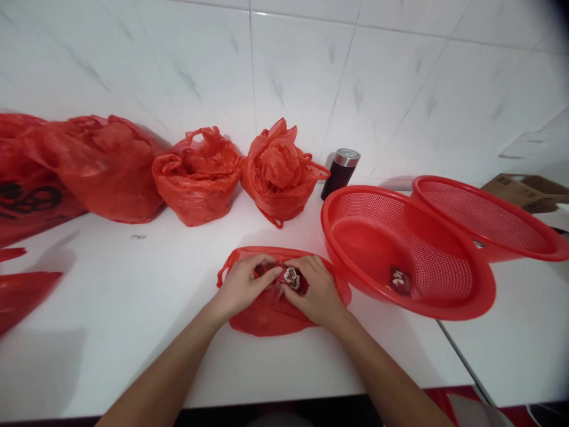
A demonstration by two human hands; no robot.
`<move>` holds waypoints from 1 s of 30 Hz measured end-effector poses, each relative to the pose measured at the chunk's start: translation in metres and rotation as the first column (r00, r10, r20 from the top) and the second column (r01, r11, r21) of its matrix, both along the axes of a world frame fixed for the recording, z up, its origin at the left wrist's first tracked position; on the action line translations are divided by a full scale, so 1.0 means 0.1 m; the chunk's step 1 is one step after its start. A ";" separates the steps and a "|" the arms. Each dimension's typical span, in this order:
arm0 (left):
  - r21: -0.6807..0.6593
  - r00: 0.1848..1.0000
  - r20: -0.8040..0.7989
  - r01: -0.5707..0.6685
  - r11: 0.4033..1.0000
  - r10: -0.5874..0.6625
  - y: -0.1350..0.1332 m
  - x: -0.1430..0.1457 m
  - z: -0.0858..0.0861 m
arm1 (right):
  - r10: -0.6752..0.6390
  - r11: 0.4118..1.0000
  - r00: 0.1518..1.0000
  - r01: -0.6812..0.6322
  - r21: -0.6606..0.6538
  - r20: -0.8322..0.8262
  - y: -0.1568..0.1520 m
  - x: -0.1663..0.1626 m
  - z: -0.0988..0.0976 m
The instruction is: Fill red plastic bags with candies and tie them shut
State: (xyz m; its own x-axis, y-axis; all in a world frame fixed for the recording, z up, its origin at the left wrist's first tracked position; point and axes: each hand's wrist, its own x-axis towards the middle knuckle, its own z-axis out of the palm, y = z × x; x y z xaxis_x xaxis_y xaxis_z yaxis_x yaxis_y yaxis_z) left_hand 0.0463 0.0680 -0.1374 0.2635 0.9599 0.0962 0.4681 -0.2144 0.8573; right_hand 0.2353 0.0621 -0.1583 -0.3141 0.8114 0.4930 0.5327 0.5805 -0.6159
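Observation:
Both hands meet over a flat red plastic bag [267, 317] lying on the white counter [133, 308]. Between them is a small dark red packet with a white label [291, 277]. My left hand [244, 284] pinches its left side with curled fingers. My right hand [311, 290] grips its right side, fingers closed around it. To the right stands a red perforated plastic basket [355, 237], tilted, with one small dark red packet [400, 280] lying inside it.
A second red basket [489, 219] lies behind the first. Three stuffed red plastic bags [198, 178] [278, 172] [102, 166] stand along the tiled wall. A dark cylinder with a metal lid [340, 172] stands behind the basket. A cardboard box [524, 190] sits far right.

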 end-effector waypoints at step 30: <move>-0.184 0.940 0.340 0.074 0.980 -0.007 -0.06 -0.03 -0.07 | -0.092 0.750 0.800 -0.336 -0.570 -0.593 -0.11 0.14 0.16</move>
State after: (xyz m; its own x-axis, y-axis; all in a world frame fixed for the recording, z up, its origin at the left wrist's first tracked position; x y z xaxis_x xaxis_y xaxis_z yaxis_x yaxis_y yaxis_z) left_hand 0.0433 0.0625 -0.1447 0.2871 0.9579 0.0018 0.1393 -0.0436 0.9893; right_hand 0.2494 0.0511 -0.1423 -0.2787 0.9604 0.0042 -0.0754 -0.0175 -0.9970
